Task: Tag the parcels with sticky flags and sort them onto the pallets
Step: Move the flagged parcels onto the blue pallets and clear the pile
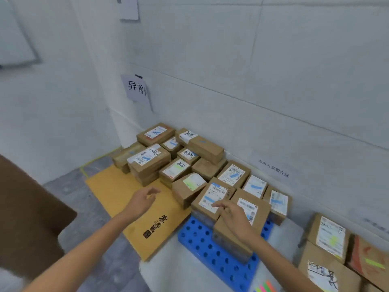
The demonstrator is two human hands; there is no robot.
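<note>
Two pale grey-white walls meet in a corner; the right wall (263, 60) is crossed by thin panel seams. A paper sign (137, 89) with large black Chinese characters hangs at the corner, and another sheet (128, 8) hangs higher up. A framed white board (14, 39) is mounted on the left wall (54, 114). Small printed characters (273, 168) run low along the right wall. The mottled grey floor (69, 192) carries yellow tape lines (99, 159). A dark brown surface (27, 207) fills the left edge. The light is even and cool.

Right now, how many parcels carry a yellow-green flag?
3: the tilted parcel in the middle, the labelled parcel at the far right, and the reddish parcel beside it. More may be hidden or out of frame.
</note>
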